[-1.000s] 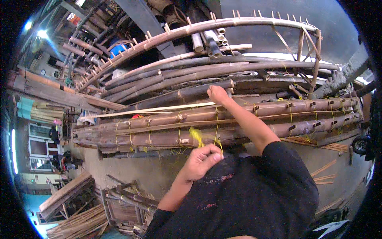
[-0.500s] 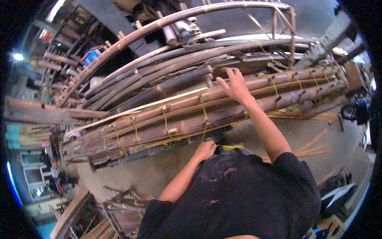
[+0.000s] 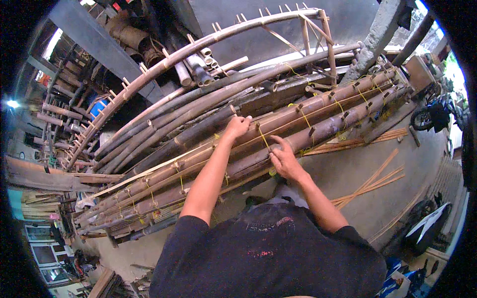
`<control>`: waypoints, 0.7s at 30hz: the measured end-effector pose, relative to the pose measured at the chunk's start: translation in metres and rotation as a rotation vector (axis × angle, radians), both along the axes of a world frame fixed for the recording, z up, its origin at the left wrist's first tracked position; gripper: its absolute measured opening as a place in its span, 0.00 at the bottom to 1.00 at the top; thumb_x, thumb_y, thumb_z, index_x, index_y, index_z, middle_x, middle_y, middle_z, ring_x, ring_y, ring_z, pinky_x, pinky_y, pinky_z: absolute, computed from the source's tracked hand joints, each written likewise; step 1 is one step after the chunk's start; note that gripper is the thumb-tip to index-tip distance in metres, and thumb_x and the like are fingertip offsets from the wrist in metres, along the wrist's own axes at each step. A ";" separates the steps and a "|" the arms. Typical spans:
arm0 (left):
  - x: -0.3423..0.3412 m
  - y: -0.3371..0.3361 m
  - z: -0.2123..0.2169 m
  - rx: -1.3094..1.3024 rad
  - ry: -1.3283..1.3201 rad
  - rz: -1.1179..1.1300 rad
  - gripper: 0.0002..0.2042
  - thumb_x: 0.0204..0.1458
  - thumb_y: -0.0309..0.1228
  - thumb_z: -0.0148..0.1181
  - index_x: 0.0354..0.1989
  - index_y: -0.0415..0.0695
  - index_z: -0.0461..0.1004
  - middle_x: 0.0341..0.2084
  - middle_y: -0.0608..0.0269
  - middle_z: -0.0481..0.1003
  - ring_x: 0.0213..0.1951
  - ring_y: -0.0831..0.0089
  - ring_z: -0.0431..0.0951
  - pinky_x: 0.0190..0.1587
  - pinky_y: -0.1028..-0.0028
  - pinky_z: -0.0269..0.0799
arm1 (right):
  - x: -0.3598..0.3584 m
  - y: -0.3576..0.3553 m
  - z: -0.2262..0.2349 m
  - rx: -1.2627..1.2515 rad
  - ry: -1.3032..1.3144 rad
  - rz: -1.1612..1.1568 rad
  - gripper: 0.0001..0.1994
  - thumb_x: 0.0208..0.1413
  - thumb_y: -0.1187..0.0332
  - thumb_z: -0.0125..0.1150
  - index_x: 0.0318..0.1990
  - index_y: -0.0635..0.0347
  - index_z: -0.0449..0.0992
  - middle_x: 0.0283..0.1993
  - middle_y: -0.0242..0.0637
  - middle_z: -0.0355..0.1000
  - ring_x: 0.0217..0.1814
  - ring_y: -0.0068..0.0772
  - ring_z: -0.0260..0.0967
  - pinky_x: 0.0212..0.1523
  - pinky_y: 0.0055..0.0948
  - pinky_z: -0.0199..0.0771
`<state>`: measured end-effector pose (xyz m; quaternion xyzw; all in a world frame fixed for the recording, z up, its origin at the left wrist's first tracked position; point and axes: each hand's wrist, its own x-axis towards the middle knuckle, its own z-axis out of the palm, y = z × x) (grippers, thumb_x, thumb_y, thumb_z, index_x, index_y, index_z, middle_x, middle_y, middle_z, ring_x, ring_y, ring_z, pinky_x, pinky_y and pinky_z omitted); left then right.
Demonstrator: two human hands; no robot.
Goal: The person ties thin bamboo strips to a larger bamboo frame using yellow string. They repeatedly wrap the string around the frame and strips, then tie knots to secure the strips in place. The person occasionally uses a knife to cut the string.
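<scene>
"Bamboo poles [image 3: 325,124], two thick ones, are laid side by side beneath the fingers. How is the farther one met?"

"By the left hand [image 3: 238,125]. Its fingers are curled at the pole's far edge, but whether anything is gripped by them cannot be told, as the undersides are hidden."

"And the right hand [image 3: 284,158]?"

"It is held over the nearer pole, with thumb and forefinger parted, the forefinger stretched toward the left. A yellow cord [image 3: 264,137] is run from just beside the left fingers down to the gap at the right fingertips — whether it is touched there cannot be made out."

"What is set around the fingers?"

"Short wooden pegs [image 3: 312,131] are set in both poles, some of them to the right of the right fingers. Just beyond the left fingertips the end of a dark bamboo pole [image 3: 198,130] is seen, and well beyond that a curved bamboo rail [image 3: 238,27] is lined with upright pins."

"And to the right?"

"Bamboo slats [image 3: 367,178] are laid crossed on the floor, well apart from the right fingers; farther off, a motorcycle [image 3: 435,111] is parked."
</scene>
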<state>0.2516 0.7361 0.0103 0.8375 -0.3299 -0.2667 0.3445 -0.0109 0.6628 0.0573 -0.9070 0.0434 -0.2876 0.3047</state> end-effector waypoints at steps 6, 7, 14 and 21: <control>0.007 -0.045 -0.004 -0.032 0.374 -0.178 0.15 0.55 0.41 0.60 0.34 0.38 0.79 0.29 0.63 0.78 0.31 0.73 0.73 0.38 0.70 0.69 | 0.030 -0.048 0.056 0.479 0.184 0.262 0.13 0.65 0.67 0.44 0.33 0.65 0.72 0.41 0.44 0.73 0.43 0.39 0.71 0.47 0.35 0.69; -0.003 -0.047 0.006 -0.224 0.558 -0.029 0.10 0.57 0.35 0.58 0.34 0.41 0.78 0.29 0.65 0.77 0.30 0.74 0.73 0.38 0.74 0.68 | 0.038 -0.061 0.061 0.552 0.242 0.290 0.15 0.66 0.65 0.43 0.32 0.64 0.72 0.33 0.42 0.72 0.37 0.33 0.69 0.43 0.33 0.69; -0.099 0.009 0.144 -0.923 0.842 0.485 0.04 0.59 0.27 0.53 0.41 0.43 0.70 0.24 0.73 0.68 0.23 0.81 0.65 0.34 0.75 0.68 | 0.136 -0.115 0.073 0.536 0.312 0.547 0.14 0.65 0.61 0.46 0.36 0.66 0.68 0.30 0.52 0.68 0.34 0.52 0.68 0.37 0.43 0.68; -0.216 0.017 0.156 -0.529 0.553 0.242 0.04 0.62 0.25 0.50 0.40 0.39 0.70 0.32 0.72 0.69 0.37 0.84 0.66 0.40 0.79 0.65 | 0.261 -0.098 -0.029 0.131 0.383 0.435 0.16 0.61 0.61 0.47 0.32 0.67 0.70 0.35 0.58 0.72 0.41 0.62 0.70 0.42 0.51 0.68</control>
